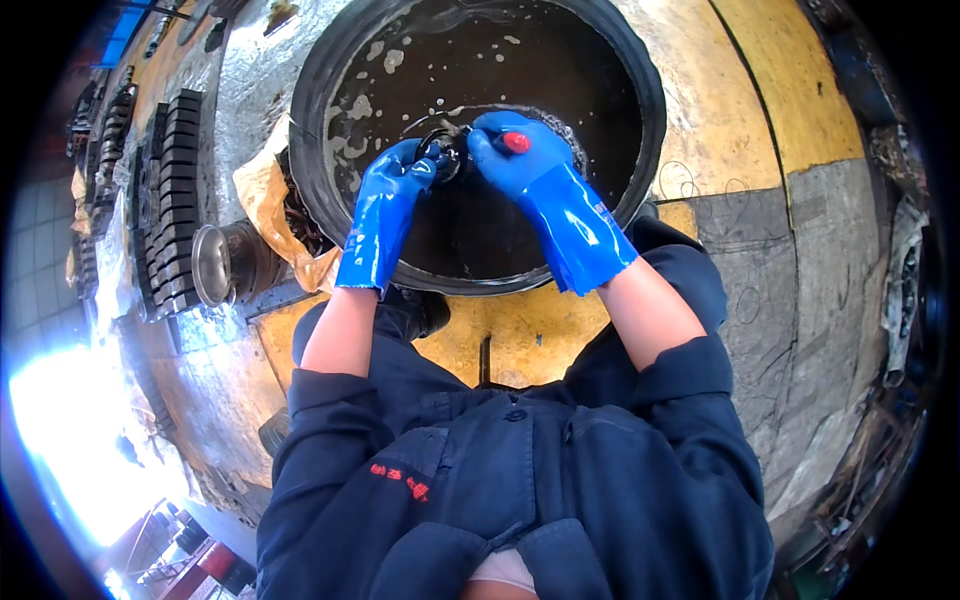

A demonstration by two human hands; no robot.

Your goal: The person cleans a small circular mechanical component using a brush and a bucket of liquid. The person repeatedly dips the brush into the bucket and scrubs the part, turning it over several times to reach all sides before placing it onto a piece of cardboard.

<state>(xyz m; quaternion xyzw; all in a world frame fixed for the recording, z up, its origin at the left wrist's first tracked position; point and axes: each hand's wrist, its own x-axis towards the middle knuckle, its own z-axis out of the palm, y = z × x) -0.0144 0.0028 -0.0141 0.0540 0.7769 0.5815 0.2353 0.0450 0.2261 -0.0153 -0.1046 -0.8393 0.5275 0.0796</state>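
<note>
A large round black tub (648, 95) stands in front of me, holding dark liquid with patches of foam. Over the liquid, my left hand (383, 195), in a blue rubber glove, grips a wet, dark, rounded part (446, 158) that looks like metal. My right hand (535, 165), gloved the same way, is closed around a tool with a red handle (515, 142), whose end sticks up out of the fist. The tool's working end meets the dark part between my hands, but glove and shadow hide its kind.
Left of the tub lie a tan sack (262, 180) with dark pieces and a metal cylinder (213, 265) on its side. Farther left run rows of black ribbed parts (178, 190). Thin wire loops (680, 180) lie on the boards to the right. My knees flank the tub's near side.
</note>
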